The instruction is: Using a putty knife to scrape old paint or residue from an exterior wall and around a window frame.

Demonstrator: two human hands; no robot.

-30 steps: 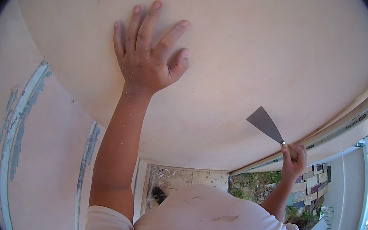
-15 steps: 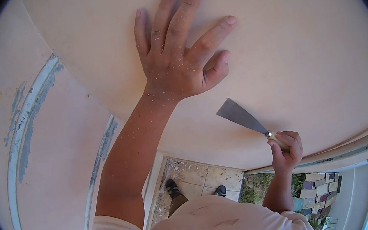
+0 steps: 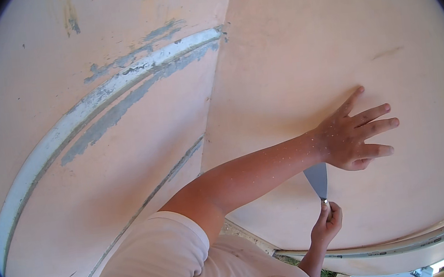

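Note:
Fingers spread, my left hand (image 3: 349,137) rests against the pinkish wall (image 3: 299,47), its forearm dusted with pale flecks. Below it, my right hand (image 3: 327,225) is wrapped round the handle of a putty knife (image 3: 318,181). The grey blade points up toward my left forearm, which hides its top edge. I cannot tell whether the blade touches the wall.
A corner joins this wall to another at the left. That wall carries a curved whitish conduit strip (image 3: 117,83) edged by grey scraped patches (image 3: 102,122), and a thinner strip (image 3: 157,198) lower down. A pale ledge (image 3: 409,243) runs along the lower right.
The view has swung toward the left, bringing more of the corner and side wall in. The putty knife, still in my right hand, now points more upright, partly behind my left forearm.

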